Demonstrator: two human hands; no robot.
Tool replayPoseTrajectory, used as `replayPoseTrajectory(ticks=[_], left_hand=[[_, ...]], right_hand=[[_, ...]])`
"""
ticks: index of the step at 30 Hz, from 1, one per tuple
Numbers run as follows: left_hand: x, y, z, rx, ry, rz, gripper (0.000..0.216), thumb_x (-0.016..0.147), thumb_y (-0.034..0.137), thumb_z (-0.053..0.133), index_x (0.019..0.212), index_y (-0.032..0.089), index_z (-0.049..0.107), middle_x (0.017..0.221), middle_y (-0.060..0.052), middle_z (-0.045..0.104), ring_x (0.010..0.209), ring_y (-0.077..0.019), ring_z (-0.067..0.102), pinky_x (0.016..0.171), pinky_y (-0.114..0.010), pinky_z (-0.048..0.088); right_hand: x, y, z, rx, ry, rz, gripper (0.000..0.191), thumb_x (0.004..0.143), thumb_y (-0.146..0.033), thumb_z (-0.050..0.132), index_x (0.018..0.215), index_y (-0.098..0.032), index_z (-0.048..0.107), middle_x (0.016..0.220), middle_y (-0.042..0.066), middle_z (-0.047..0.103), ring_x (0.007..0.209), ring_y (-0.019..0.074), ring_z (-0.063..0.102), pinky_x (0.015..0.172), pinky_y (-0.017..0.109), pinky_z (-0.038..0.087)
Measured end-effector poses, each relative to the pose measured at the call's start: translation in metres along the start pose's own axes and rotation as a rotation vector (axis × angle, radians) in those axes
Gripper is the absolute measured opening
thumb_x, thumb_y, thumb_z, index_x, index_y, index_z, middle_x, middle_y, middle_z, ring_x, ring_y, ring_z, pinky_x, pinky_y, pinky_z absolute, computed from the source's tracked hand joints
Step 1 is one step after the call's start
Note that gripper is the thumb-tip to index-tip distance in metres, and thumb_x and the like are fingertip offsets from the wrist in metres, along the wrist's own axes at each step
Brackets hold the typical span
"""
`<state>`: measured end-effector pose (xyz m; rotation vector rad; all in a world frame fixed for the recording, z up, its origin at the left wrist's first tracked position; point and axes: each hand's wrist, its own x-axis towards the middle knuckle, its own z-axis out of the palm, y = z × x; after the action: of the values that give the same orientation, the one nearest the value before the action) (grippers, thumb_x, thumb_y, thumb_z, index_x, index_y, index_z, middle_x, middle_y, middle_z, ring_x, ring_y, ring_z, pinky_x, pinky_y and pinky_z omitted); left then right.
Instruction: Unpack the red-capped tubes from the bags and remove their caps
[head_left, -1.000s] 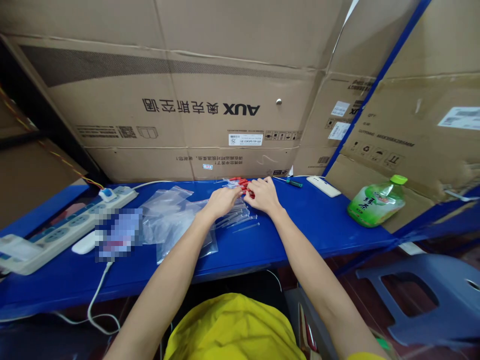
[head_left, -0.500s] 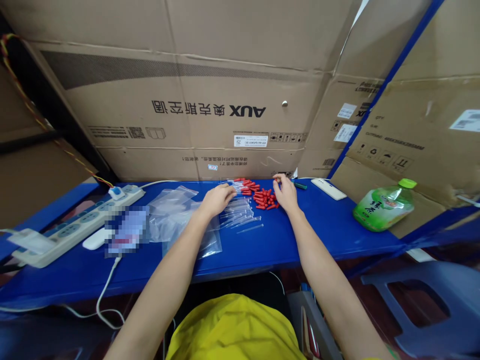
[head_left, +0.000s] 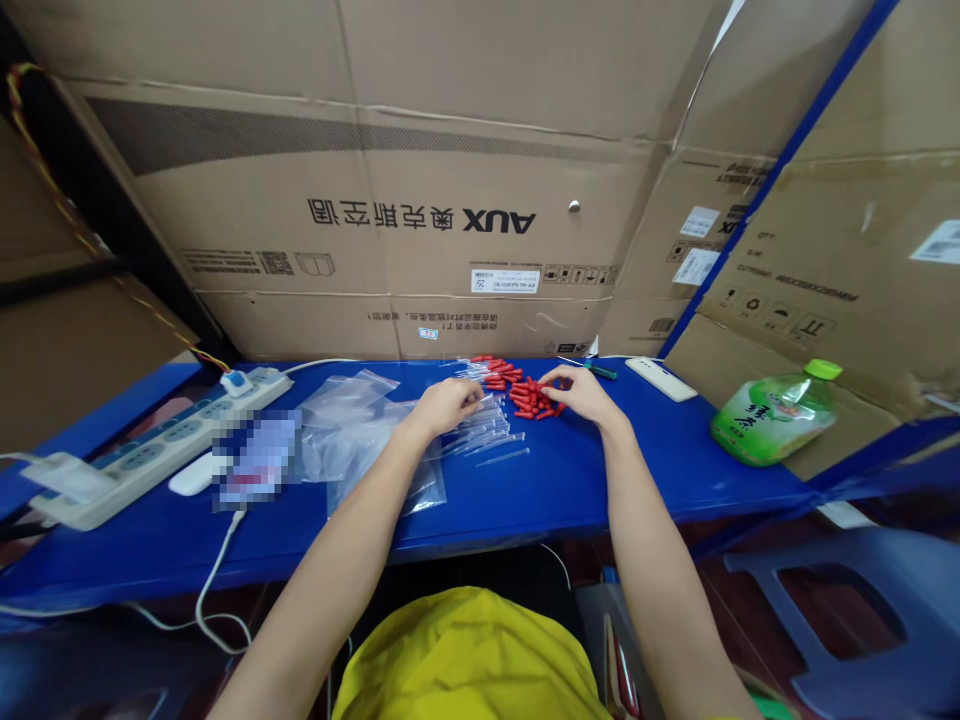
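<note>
Both my hands rest on a blue shelf (head_left: 525, 490). My left hand (head_left: 444, 404) lies on a row of clear plastic tubes (head_left: 487, 432), its fingers curled over them. My right hand (head_left: 583, 392) sits at the right edge of a heap of small red caps (head_left: 525, 393), fingers bent toward the caps. What the fingertips hold, if anything, is too small to make out. Clear zip bags (head_left: 360, 425) lie just left of the tubes.
A white power strip (head_left: 161, 440) with cords lies at the left, a blurred object (head_left: 259, 460) beside it. A green bottle (head_left: 776, 412) lies on its side at the right, with a white remote (head_left: 661, 379) and a green screwdriver (head_left: 596, 369) behind. Cardboard boxes (head_left: 420, 220) form the back wall.
My right hand moved off the red caps to the right, uncovering the heap, then came back to its right edge. My left hand stayed on the tubes. The view shifted slightly.
</note>
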<state>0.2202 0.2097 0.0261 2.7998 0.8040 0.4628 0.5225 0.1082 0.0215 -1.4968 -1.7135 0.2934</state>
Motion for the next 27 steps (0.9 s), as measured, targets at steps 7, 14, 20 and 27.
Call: replayPoseTrajectory(ticks=[7, 14, 20, 27], left_hand=[[0.000, -0.002, 0.001, -0.026, -0.007, 0.035, 0.010, 0.095, 0.026, 0.068, 0.102, 0.023, 0.074, 0.101, -0.002, 0.077, 0.093, -0.0193, 0.069, 0.077, -0.027, 0.047], [0.002, -0.002, 0.005, 0.019, 0.117, 0.011, 0.024, 0.103, 0.036, 0.055, 0.109, 0.021, 0.074, 0.112, -0.009, 0.072, 0.110, -0.0255, 0.064, 0.096, -0.037, 0.052], [0.005, -0.012, 0.020, 0.056, 0.172, -0.113, 0.035, 0.109, 0.038, 0.043, 0.126, 0.022, 0.068, 0.131, -0.012, 0.065, 0.121, -0.0277, 0.059, 0.106, -0.043, 0.050], [0.009, -0.014, 0.025, 0.088, 0.101, -0.142, 0.033, 0.108, 0.035, 0.044, 0.119, 0.022, 0.072, 0.133, -0.011, 0.066, 0.122, -0.0274, 0.060, 0.099, -0.040, 0.051]], right_hand=[[-0.007, 0.005, -0.010, 0.088, -0.204, 0.119, 0.022, 0.075, -0.034, 0.074, 0.091, -0.021, 0.083, 0.092, 0.004, 0.077, 0.081, 0.0195, 0.065, 0.078, 0.034, 0.050], [-0.008, -0.002, -0.009, 0.139, -0.212, 0.118, 0.023, 0.072, -0.037, 0.078, 0.088, -0.020, 0.080, 0.087, 0.003, 0.074, 0.080, 0.0185, 0.063, 0.076, 0.033, 0.050], [-0.005, -0.002, 0.001, 0.101, -0.115, 0.124, 0.031, 0.075, -0.048, 0.080, 0.085, -0.019, 0.074, 0.074, 0.000, 0.067, 0.068, 0.0158, 0.055, 0.063, 0.029, 0.042], [0.005, -0.017, 0.025, -0.046, 0.092, 0.059, 0.032, 0.091, -0.053, 0.067, 0.086, -0.021, 0.071, 0.069, -0.001, 0.064, 0.065, 0.0158, 0.055, 0.064, 0.029, 0.039]])
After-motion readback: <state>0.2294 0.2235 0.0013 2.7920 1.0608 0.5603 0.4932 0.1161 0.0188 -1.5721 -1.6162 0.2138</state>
